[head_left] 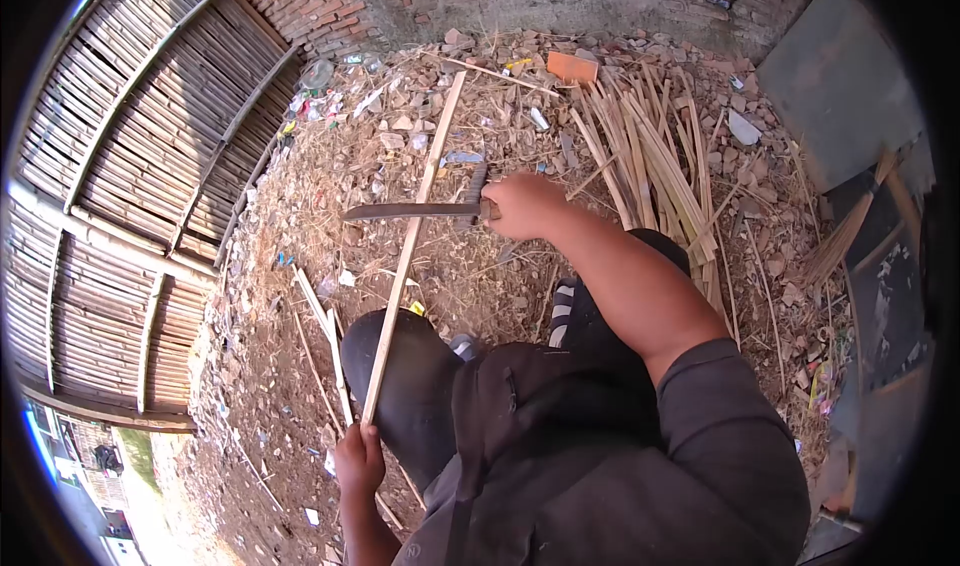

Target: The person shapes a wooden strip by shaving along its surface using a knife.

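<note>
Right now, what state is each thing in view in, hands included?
Long strip, in one piece, slanting over the left knee
Knife, held crosswise over the long strip; contact unclear
Left grip, closed on the long strip's near end
Right grip, closed on the knife's handle
Strip pile, loose, fanned out
Orange slab, lying near the brick wall

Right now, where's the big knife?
In the head view, the knife is just above centre, gripped at its handle by the right hand, its blade across the long bamboo strip.
</note>
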`<state>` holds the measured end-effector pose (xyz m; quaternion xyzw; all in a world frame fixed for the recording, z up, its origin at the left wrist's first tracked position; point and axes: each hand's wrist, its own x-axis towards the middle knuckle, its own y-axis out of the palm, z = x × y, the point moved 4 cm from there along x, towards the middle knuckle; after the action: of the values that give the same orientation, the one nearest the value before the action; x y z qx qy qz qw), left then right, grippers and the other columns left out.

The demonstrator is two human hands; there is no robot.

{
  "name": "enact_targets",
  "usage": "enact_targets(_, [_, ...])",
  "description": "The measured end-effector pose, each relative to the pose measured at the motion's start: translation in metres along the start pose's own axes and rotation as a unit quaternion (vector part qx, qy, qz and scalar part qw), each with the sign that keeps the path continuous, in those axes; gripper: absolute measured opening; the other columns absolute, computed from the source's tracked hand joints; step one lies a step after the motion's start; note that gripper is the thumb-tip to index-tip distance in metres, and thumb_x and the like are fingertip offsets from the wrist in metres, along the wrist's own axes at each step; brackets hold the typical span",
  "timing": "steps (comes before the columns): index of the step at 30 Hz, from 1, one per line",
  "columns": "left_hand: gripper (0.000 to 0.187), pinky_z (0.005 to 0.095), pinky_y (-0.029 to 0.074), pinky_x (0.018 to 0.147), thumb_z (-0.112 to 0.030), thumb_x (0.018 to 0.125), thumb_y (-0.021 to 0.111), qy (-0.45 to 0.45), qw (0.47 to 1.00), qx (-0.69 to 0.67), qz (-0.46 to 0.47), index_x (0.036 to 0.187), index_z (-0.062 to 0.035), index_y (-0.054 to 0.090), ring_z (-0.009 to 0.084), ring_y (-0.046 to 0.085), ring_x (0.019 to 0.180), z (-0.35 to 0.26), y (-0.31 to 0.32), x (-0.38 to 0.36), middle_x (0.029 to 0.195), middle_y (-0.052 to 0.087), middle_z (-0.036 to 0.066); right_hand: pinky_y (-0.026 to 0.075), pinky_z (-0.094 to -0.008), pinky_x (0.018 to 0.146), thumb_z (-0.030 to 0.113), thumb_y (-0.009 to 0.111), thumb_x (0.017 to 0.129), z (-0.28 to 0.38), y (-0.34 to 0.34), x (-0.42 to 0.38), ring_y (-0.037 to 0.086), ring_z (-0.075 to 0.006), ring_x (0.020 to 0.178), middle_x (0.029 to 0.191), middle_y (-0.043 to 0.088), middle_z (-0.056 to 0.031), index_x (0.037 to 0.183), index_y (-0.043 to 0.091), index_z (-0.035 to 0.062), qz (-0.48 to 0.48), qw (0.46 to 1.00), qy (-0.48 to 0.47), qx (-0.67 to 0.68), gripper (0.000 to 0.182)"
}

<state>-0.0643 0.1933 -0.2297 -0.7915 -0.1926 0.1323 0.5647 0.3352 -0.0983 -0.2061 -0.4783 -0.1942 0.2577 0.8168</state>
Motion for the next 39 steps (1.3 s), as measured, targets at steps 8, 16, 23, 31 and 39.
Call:
enact_targets(8, [0.037,0.0535,0.044,0.056,-0.033,0.104,0.055,-0.007,0.999,-0.034,0.019,0.083,-0.0021,0.055,0.0458,0.062,0.063,0.007,0.002,-0.002,0.065,0.061,0.022,0.055,-0.0520,0.070,0.016,0.070,0.072,0.034,0.011,-0.002,0.072,-0.0356,0.083,0.080,0.070,-0.0105,0.090,0.069,0.0161,0.017,0.983,-0.168,-0.077,0.018])
enact_targets(16, [0.039,0.0533,0.042,0.055,-0.033,0.104,0.056,0.012,0.999,-0.029,-0.005,0.080,-0.0021,0.052,0.0456,0.060,0.061,-0.001,0.004,0.000,0.062,0.058,0.021,0.055,-0.0515,0.071,0.017,0.071,0.072,0.020,0.017,0.002,0.072,-0.0346,0.082,0.080,0.070,-0.0104,0.088,0.068,0.0163,0.013,0.992,-0.120,-0.035,0.017])
enact_targets(23, [0.040,0.0538,0.041,0.055,-0.033,0.104,0.055,0.017,1.000,-0.020,-0.001,0.080,-0.0018,0.051,0.0472,0.059,0.061,0.000,0.001,-0.001,0.063,0.057,0.022,0.055,-0.0511,0.068,0.021,0.073,0.072,0.019,0.019,0.002,0.071,-0.0358,0.077,0.078,0.069,-0.0119,0.099,0.070,0.0167,0.019,0.991,-0.124,-0.037,0.028])
enact_targets(31, [0.042,0.0546,0.042,0.058,-0.036,0.105,0.052,0.010,1.000,-0.009,0.002,0.082,-0.0013,0.052,0.0480,0.059,0.065,-0.006,0.000,-0.002,0.066,0.058,0.023,0.055,-0.0511,0.073,0.015,0.069,0.072,0.021,0.015,-0.002,0.071,-0.0344,0.083,0.082,0.070,-0.0107,0.087,0.067,0.0145,0.036,0.994,-0.105,-0.015,0.015])
enact_targets(39, [0.041,0.0546,0.042,0.056,-0.034,0.104,0.055,0.000,1.000,-0.004,-0.005,0.082,-0.0001,0.053,0.0478,0.060,0.064,-0.010,-0.002,0.000,0.066,0.060,0.024,0.054,-0.0509,0.073,0.015,0.070,0.072,0.020,0.015,-0.003,0.071,-0.0341,0.085,0.083,0.070,-0.0099,0.088,0.069,0.0158,0.054,0.994,-0.096,-0.015,0.016])
